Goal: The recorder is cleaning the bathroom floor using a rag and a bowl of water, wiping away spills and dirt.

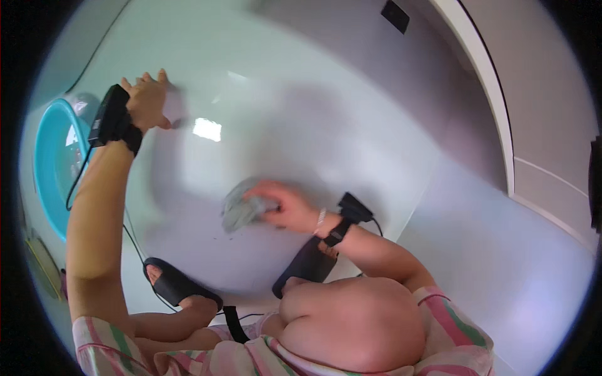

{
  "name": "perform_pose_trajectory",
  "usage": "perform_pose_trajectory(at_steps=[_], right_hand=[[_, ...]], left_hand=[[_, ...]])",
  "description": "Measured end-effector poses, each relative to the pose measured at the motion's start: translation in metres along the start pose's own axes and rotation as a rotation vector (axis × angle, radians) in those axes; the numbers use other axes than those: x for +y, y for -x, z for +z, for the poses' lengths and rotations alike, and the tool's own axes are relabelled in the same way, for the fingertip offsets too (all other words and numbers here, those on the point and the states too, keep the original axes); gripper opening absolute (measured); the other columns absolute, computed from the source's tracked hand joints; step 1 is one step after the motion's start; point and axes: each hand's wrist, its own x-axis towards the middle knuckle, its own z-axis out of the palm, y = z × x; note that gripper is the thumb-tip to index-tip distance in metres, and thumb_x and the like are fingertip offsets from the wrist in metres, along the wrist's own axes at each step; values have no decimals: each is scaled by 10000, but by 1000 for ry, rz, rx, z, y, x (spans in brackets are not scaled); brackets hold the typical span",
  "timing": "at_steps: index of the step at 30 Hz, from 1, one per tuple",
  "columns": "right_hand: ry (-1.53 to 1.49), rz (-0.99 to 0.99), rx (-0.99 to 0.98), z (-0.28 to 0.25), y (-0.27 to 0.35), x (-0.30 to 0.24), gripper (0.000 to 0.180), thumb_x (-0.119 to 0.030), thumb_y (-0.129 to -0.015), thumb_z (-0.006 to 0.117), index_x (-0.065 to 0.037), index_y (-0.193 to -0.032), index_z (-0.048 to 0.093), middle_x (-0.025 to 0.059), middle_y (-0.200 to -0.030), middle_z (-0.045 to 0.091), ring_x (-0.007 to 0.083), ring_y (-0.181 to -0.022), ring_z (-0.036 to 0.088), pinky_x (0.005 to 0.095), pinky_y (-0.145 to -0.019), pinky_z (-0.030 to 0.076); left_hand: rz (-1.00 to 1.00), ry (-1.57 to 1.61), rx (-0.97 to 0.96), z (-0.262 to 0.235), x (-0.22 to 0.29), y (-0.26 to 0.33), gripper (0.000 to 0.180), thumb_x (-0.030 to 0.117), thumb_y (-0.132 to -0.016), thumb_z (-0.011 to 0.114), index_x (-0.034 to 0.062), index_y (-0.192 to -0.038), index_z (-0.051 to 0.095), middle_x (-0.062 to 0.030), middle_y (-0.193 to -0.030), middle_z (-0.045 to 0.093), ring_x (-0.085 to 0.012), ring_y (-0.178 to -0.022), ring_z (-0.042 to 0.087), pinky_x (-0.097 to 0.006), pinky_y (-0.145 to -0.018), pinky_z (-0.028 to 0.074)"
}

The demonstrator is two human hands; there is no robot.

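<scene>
A crumpled grey-green cloth (239, 210) lies pressed against the glossy pale floor (263, 125). My right hand (285, 203) is closed on it, slightly blurred, with a light bracelet at the wrist. Small dark specks show on the floor just below the cloth. Farther away on the left, my left hand (149, 101) leans on the floor with its fingers spread and nothing in it. Each wrist carries a strapped black device, the left one (110, 116) and the right one (354, 208), with a thin cable.
A turquoise basin (47, 163) stands at the left beside my left forearm. Black slippers (179, 288) rest on the floor near me. A white curved edge (495, 81) borders a cabinet-like surface at the right. A small black rectangle (395, 17) sits at the far top.
</scene>
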Motion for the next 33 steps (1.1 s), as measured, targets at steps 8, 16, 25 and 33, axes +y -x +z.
perform_pose_trajectory(at_steps=[8,16,25,33], right_hand=[[-573,263,689,-173,100,17,679,-127,-909,627,-103,-1531,356,89,-1495,439,246,-1413,387,368,-1155,332],[1078,336,471,-176,121,102,625,-422,-959,593,-286,-1531,380,116,-1653,178,424,-1485,216,690,-1155,134],[1050,926,1246,-288,213,225,542,-351,-1019,425,-206,-1538,363,189,-1562,363,387,-1438,326,505,-1174,260],[1032,304,921,-129,43,123,572,-148,-874,585,-182,-1438,498,143,-1406,519,356,-1302,465,556,-1107,316]], left_hand=[[14,135,-69,-7,-15,-1,1197,470,-643,905,79,-1563,246,-180,-1391,537,-323,-1281,553,-666,-1122,339],[7,165,0,-5,-16,0,1088,376,-714,864,38,-1545,249,-240,-1337,558,-389,-1239,573,-673,-1107,313],[59,157,38,4,-10,-11,1123,388,-655,911,10,-1513,293,-216,-1306,591,-348,-1198,602,-576,-1088,415],[51,146,74,-1,-20,-3,1043,378,-655,898,-49,-1452,378,-231,-1198,643,-332,-1125,638,-429,-980,511]])
